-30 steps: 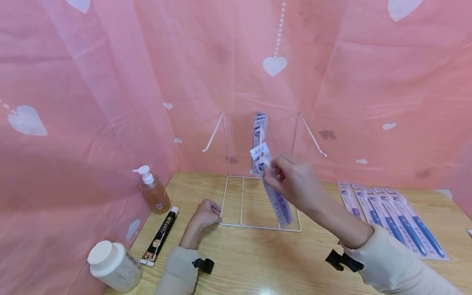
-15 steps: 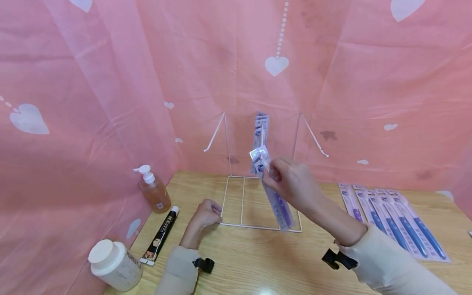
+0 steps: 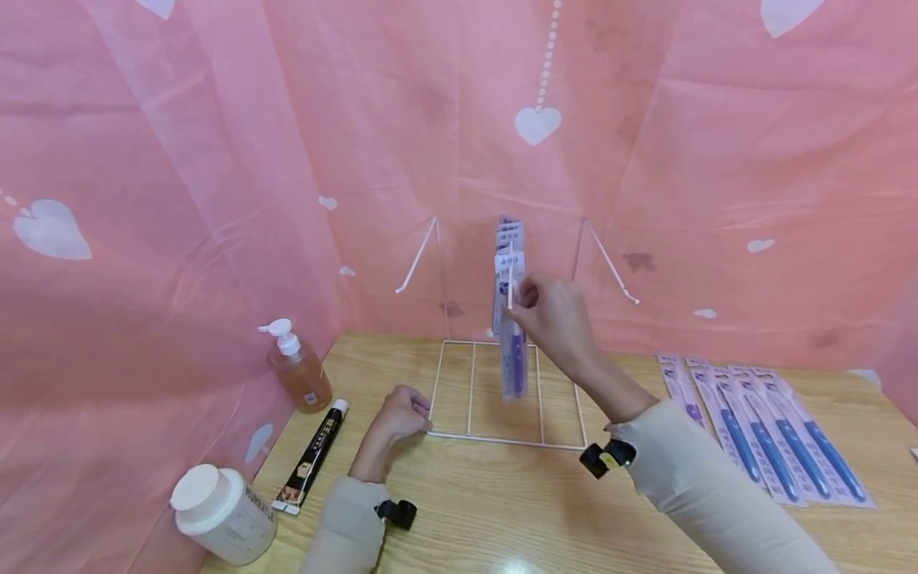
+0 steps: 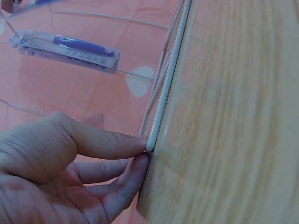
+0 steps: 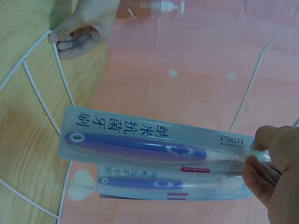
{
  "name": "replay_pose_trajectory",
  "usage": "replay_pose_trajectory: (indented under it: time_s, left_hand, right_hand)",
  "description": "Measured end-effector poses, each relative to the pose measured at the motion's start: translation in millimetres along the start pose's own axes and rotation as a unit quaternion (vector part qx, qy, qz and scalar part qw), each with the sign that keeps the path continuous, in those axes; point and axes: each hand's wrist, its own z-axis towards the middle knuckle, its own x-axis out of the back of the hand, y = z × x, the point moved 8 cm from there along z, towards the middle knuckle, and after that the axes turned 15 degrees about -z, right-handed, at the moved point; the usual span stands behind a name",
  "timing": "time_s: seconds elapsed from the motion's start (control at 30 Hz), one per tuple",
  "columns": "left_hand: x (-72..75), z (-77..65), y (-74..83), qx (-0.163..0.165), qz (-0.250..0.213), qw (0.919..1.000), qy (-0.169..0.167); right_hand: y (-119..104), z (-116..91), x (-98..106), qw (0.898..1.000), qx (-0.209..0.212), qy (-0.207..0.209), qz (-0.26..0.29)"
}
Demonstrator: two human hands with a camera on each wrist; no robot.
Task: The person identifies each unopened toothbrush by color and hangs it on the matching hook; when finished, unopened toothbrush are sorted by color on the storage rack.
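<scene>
My right hand (image 3: 555, 315) pinches a packaged toothbrush (image 3: 514, 363) with a purple handle near its upper end. The pack hangs down at the middle hook of a white wire rack (image 3: 495, 440), and the hook's tip shows in front of it. Behind it, another toothbrush pack (image 5: 140, 183) hangs on the same hook, also seen as a hanging pack (image 4: 84, 49) in the left wrist view. My left hand (image 3: 402, 412) holds the rack's front left corner between thumb and fingers, at the wire (image 4: 170, 79) over the table edge.
Bare side hooks stick out left (image 3: 417, 257) and right (image 3: 610, 263). Several toothbrush packs (image 3: 782, 438) lie at the right. On the left stand a pump bottle (image 3: 301, 375) and a white jar (image 3: 225, 518), with a black toothpaste tube (image 3: 313, 458) between. A pink curtain (image 3: 402, 143) hangs behind.
My right hand has moved up and inward with the toothbrush pack, which now hangs straight in line with the middle hook instead of slanting. My left hand stays on the rack corner.
</scene>
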Motion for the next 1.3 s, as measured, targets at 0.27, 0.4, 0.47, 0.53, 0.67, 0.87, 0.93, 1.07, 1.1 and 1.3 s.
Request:
replay_pose_trajectory:
  time_s: [0.27,0.4,0.47,0.53,0.67,0.87,0.93,1.07,1.1,1.3]
  left_hand:
    - [0.3,-0.7,-0.6,-0.001,-0.001,1.0,-0.001]
    - [0.7,-1.5,-1.0,0.004,0.001,1.0,-0.001]
    - [1.0,-1.8,-0.5,0.004,0.002,1.0,-0.002]
    - [1.6,-1.3,-0.1,0.004,0.003,1.0,0.001]
    - [1.0,-0.5,0.8,0.001,0.004,1.0,0.004]
    - [-3.2,-2.5,1.0,0.002,-0.002,1.0,-0.006]
    - [-3.2,-3.3,0.8,0.003,-0.002,1.0,-0.004]
    - [-2.8,-4.1,2.0,0.0,-0.001,1.0,-0.002]
    - [-2.7,-4.0,2.3,-0.001,0.0,1.0,-0.002]
    - [-1.8,-2.9,-1.6,0.005,0.005,1.0,-0.004]
  right_hand:
    - [12,25,-15,0.999,-0.044,0.011,-0.031]
    - [14,33,-19,0.998,-0.047,0.024,-0.029]
    - [16,35,-21,0.998,-0.049,0.032,-0.029]
    - [18,36,-21,0.998,-0.051,0.04,-0.027]
    - [21,38,-22,0.996,-0.054,0.056,-0.036]
    - [27,36,-24,0.995,-0.07,0.059,-0.042]
    - [28,36,-25,0.995,-0.071,0.057,-0.04]
    - [28,35,-25,0.995,-0.073,0.054,-0.029]
    - [28,34,-25,0.995,-0.075,0.051,-0.026]
    - [37,28,-34,0.995,-0.092,-0.003,-0.026]
